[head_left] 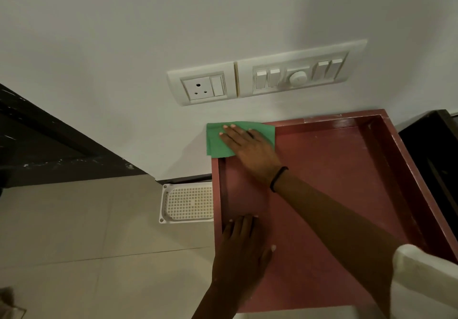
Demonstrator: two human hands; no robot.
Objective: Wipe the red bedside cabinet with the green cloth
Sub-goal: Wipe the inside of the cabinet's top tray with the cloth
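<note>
The red bedside cabinet (pixel 329 170) fills the right half of the view; its flat top has a raised rim on the left, back and right. The green cloth (pixel 218 142) lies flattened over the cabinet's back left corner, overhanging the rim toward the wall. My right hand (pixel 250 145) presses flat on the cloth, fingers spread and pointing left, with a black band at the wrist. My left hand (pixel 243 246) rests palm down on the cabinet's front left part, fingers apart, holding nothing.
A white wall stands behind the cabinet with a socket plate (pixel 203 87) and a switch panel (pixel 297 74) just above it. A white perforated plastic tray (pixel 188 203) lies on the tiled floor left of the cabinet. Dark furniture (pixel 436 150) stands to the right.
</note>
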